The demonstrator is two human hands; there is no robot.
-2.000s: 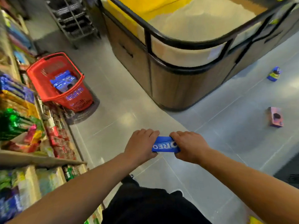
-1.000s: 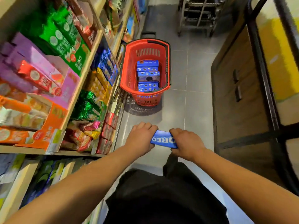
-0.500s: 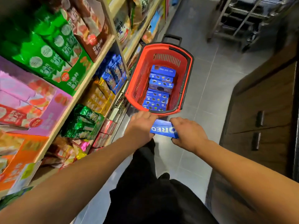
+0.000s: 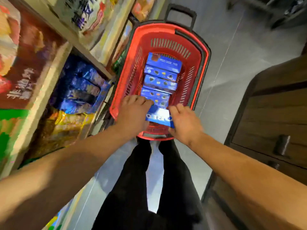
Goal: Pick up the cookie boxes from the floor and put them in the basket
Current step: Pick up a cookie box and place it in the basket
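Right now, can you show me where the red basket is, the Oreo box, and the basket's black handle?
red basket [image 4: 197,67], head view, on its right inner wall.
Oreo box [image 4: 159,117], head view, on its blue face between the hands.
black handle [image 4: 180,9], head view, on its top bar.

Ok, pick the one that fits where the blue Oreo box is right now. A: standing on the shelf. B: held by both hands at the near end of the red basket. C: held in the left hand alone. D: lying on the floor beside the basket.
B: the left hand and right hand each grip an end of the Oreo box, over the near rim of the red basket.
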